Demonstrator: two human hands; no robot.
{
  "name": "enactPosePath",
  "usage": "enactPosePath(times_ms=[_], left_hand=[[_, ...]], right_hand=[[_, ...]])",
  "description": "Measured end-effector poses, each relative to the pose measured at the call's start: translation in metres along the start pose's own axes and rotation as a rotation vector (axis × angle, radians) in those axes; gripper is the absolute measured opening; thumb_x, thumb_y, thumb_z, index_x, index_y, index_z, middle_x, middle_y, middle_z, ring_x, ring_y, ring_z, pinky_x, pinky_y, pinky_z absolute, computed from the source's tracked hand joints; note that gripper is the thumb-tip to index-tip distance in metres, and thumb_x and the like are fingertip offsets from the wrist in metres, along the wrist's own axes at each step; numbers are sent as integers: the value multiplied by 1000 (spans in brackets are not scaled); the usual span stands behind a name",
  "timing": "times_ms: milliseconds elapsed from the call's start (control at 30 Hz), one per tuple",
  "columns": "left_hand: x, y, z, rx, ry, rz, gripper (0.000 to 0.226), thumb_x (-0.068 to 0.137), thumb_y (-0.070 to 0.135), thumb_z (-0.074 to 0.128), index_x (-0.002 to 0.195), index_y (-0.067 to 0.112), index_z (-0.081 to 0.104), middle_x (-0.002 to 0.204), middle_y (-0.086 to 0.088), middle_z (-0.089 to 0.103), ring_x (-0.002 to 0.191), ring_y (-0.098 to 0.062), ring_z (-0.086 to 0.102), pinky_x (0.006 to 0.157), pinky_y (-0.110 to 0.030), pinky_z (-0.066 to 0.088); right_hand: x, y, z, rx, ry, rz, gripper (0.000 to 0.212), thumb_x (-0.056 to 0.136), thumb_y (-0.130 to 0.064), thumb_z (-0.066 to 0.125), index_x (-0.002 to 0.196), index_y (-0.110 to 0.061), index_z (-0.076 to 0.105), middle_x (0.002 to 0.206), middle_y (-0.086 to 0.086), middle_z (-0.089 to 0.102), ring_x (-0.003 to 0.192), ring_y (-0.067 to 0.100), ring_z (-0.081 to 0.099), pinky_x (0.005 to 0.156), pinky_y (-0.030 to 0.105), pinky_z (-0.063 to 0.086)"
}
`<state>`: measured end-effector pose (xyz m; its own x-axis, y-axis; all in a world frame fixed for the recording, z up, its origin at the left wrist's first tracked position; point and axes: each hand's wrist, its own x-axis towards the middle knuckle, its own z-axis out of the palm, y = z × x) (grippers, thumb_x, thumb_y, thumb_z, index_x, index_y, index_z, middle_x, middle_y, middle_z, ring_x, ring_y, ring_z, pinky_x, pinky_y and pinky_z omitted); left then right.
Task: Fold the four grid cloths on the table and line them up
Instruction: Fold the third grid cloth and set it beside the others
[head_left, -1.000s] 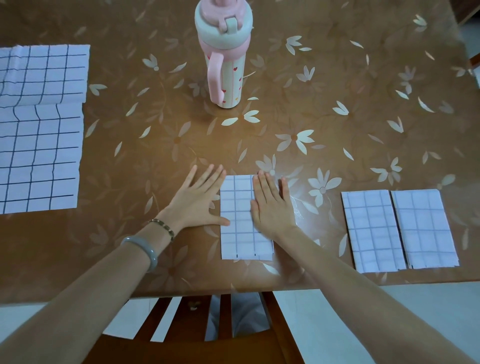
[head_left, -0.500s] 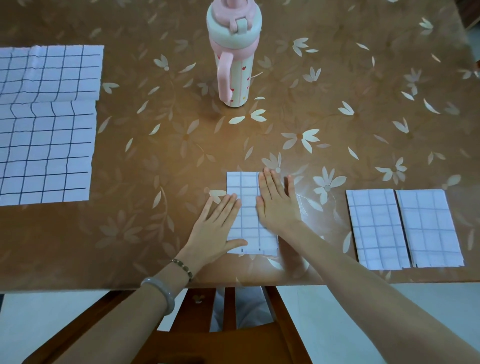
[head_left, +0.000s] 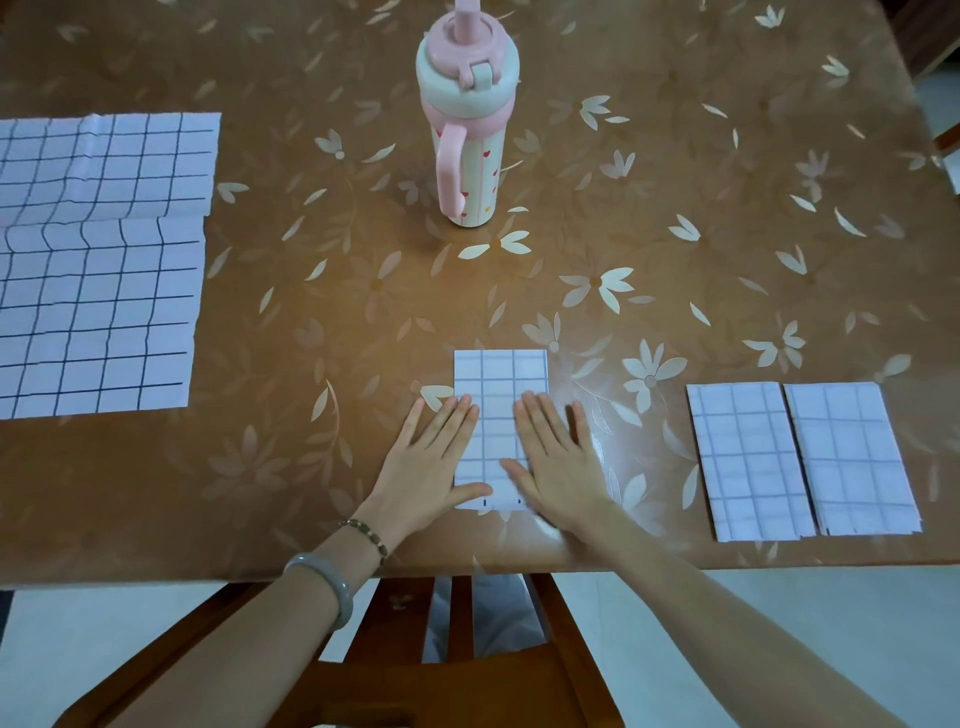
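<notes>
Your left hand (head_left: 434, 457) and right hand (head_left: 553, 457) lie flat and unclenched, gripping nothing, pressing the third folded cloth (head_left: 500, 382) near the table's (head_left: 727, 208) near edge; two folded cloths (head_left: 802, 460) sit side by side to its right; the unfolded cloth (head_left: 98, 265) waits far left; slide carelessly and the fold may spring open or skew the row.
</notes>
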<state>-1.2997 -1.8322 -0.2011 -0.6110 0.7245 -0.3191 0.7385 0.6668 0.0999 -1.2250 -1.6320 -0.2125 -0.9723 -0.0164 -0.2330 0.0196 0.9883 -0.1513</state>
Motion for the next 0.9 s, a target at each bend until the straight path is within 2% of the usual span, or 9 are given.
enactPosePath(times_ms=[100, 200, 233, 300, 400, 500, 633, 800, 900], left_hand=[[0, 0, 0, -13, -27, -4, 95, 87, 75, 17, 151, 5, 19, 159, -11, 18, 147, -23, 12, 116, -51, 10], [2, 3, -9, -112, 20, -6, 93, 86, 73, 19, 152, 7, 21, 160, -8, 16, 149, -21, 8, 118, -46, 0], [5, 4, -15, -200, 53, -38, 90, 87, 71, 22, 150, 8, 26, 159, -6, 19, 148, -22, 12, 119, -43, 1], [19, 7, -31, -373, 177, -115, 73, 90, 61, 38, 141, 8, 43, 151, -7, 35, 141, -25, 27, 117, -41, 15], [53, 6, -53, -399, 298, -145, 57, 92, 39, 57, 137, 6, 44, 143, -11, 41, 135, -28, 34, 112, -39, 26], [89, 0, -69, -332, 233, -101, 61, 91, 36, 60, 140, 6, 40, 144, -11, 37, 135, -30, 32, 111, -37, 25], [116, -12, -76, -216, 44, -70, 68, 87, 41, 64, 141, 9, 37, 141, -8, 35, 128, -29, 37, 103, -40, 38], [123, -15, -79, -293, -28, -98, 58, 83, 39, 70, 127, 10, 46, 124, -7, 44, 109, -26, 48, 90, -40, 46], [124, -13, -87, -319, -75, -149, 49, 82, 38, 72, 115, 10, 49, 108, -8, 53, 94, -26, 53, 76, -35, 44]], right_hand=[[-12, 15, -1, -28, 13, 52, 69, 98, -53, 13, 148, -7, 20, 155, 11, 23, 145, 24, 11, 116, 51, 5], [-16, 13, -9, 7, 117, 144, 69, 92, -50, 30, 143, -4, 35, 149, 17, 35, 140, 30, 22, 113, 51, 11], [-15, 10, -14, 36, 172, 164, 67, 88, -47, 35, 138, -4, 43, 143, 18, 42, 134, 33, 32, 110, 50, 18], [-14, 1, -21, 123, 284, 183, 55, 80, -40, 44, 123, -9, 55, 124, 15, 54, 113, 34, 50, 97, 46, 36], [-12, -7, -22, 193, 329, 189, 40, 71, -31, 58, 105, -13, 64, 100, 9, 58, 85, 31, 57, 76, 39, 46], [-13, -9, -16, 230, 263, 226, 39, 63, -22, 71, 100, -12, 64, 92, 9, 57, 76, 31, 56, 69, 39, 46], [-14, -9, -17, 238, 247, 263, 41, 60, -21, 76, 98, -13, 64, 88, 9, 56, 74, 30, 55, 65, 38, 47], [-12, -7, -19, 274, 197, 287, 39, 62, -24, 74, 99, -15, 65, 91, 9, 55, 78, 30, 53, 69, 39, 45], [-11, -7, -21, 313, 175, 301, 38, 61, -24, 73, 97, -16, 65, 92, 9, 54, 79, 30, 52, 70, 40, 47]])
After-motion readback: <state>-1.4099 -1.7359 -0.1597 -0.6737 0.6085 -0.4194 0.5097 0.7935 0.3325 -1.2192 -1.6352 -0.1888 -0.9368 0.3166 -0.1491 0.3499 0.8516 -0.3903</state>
